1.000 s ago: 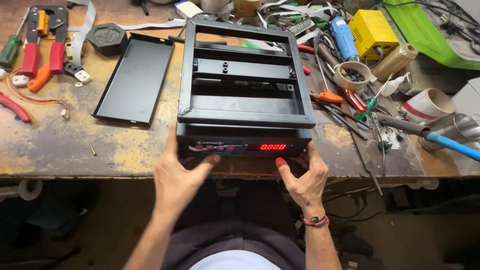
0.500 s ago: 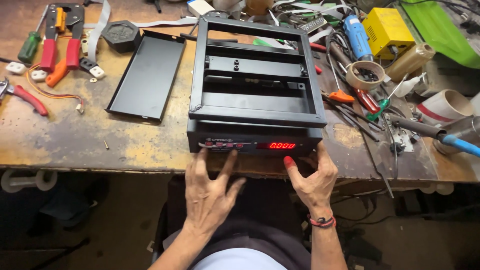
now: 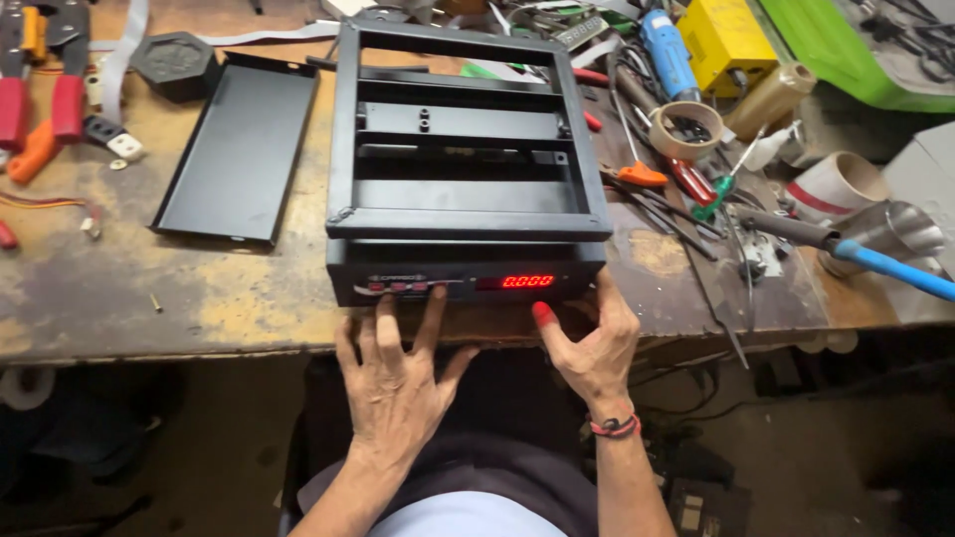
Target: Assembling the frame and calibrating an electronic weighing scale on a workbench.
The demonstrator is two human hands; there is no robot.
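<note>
Two hands meet one black scale point(image 3: 468, 199) at the workbench point(image 3: 199, 308) edge: the left hand point(image 3: 398, 383), unclenched, lays its fingertips on the front buttons; the right hand point(image 3: 595, 348), fingers loose, touches the front corner. One black tray point(image 3: 239, 149) lies just left.

Stained workbench point(image 3: 119, 308), black scale point(image 3: 468, 199), tray point(image 3: 239, 149)

Bright, even overhead light, sharp focus, slight wide-angle edge distortion.
</note>
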